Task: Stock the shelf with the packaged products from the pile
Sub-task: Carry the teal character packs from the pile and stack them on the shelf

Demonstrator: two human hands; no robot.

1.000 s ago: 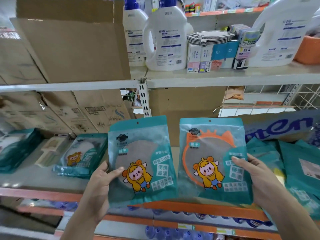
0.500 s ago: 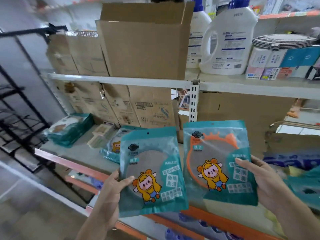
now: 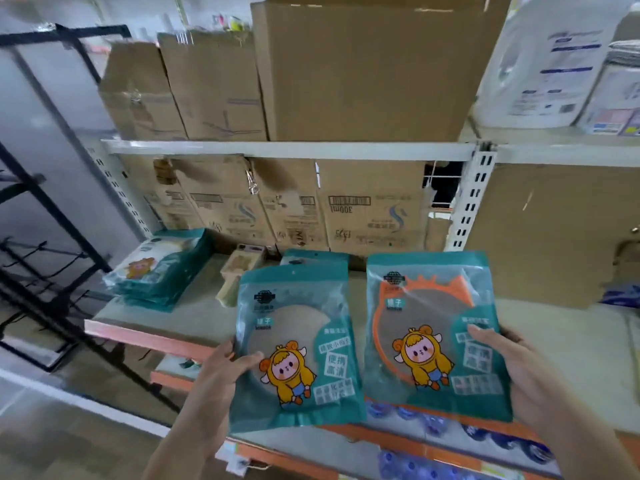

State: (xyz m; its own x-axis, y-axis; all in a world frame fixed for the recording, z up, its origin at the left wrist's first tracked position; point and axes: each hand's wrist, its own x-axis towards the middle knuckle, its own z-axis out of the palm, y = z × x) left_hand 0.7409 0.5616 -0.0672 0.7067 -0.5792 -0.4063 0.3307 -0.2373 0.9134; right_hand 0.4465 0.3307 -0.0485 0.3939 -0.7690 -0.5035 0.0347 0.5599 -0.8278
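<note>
While upright, perhaps mirror packets (image 3: 298, 348): left hand (image 3: 221, 381), right hand (image 3: 521, 374)

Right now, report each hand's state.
Left hand: grips the grey mirror packet.
Right hand: grips the orange mirror packet.

Two hands, left hand (image 3: 215, 379) and right hand (image 3: 519, 374), hold two teal pouches — left pouch (image 3: 298, 344), right pouch (image 3: 433, 327) — with one further pouch (image 3: 313, 259), one stack of pouches (image 3: 157, 271), three upper cardboard boxes (image 3: 363, 71) and one white jug (image 3: 550, 60) behind.
</note>
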